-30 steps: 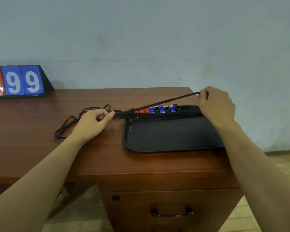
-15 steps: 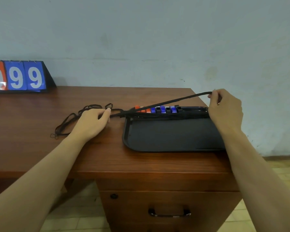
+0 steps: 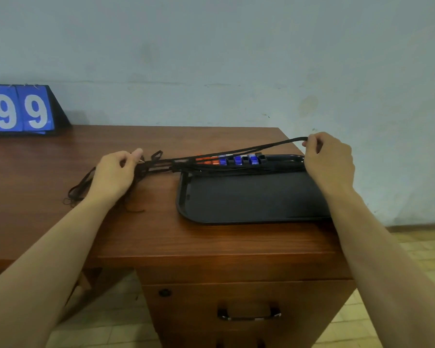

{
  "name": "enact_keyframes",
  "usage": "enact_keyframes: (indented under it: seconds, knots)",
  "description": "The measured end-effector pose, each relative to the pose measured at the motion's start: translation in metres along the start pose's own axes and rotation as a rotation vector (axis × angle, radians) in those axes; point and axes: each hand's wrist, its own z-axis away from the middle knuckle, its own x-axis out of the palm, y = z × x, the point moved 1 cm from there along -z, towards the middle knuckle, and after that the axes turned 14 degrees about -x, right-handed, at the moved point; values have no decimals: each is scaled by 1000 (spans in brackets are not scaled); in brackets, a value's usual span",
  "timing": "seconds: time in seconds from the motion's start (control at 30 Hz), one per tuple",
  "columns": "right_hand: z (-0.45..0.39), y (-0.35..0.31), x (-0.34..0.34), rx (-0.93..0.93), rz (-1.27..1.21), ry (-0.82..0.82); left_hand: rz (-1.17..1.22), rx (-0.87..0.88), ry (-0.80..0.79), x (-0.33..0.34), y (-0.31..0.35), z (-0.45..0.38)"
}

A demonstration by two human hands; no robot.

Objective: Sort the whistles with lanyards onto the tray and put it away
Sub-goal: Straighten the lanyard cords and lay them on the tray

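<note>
Tension is the point of this hold: the right hand pinches the far loop of a thin black cord lanyard and lifts it above the back edge of the flat black plastic tray. The left hand keeps the other end down on the brown wooden surface, just left of the tray. Drawn out like this, one cord stands clear of the rest, probably so it can be laid straight rather than in a knot. The right fingers are curled together and clamped on the loop. The left fingers are curled round the gathered cords, with the thumb on top.

The whistles sit in a tidy row along the tray's far rim, touching or nearly so: orange ones to the left, then blue ones with dark ones between and at the right end. Their exact count is hard to read. Their black cords run in a bundle along the rim and spill off the tray's left corner onto the surface, where a loose tangle of lanyards trails toward the near left. Most of the tray floor is bare.

A blue flip scoreboard showing nines stands at the far left, well apart.
</note>
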Motion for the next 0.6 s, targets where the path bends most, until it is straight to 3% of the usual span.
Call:
enact_keyframes:
  seconds: [0.17,0.23,0.43,0.6]
  knots:
    - [0,3,0,33,16,6,411,-164,89,-5,-4,-5]
    - [0,4,0,49,23,4,458,-224,142,-9,-6,-8]
    - [1,2,1,56,15,-34,68,-56,102,-5,-2,1]
    - [1,2,1,40,-2,-50,-75,62,97,-6,-2,2]
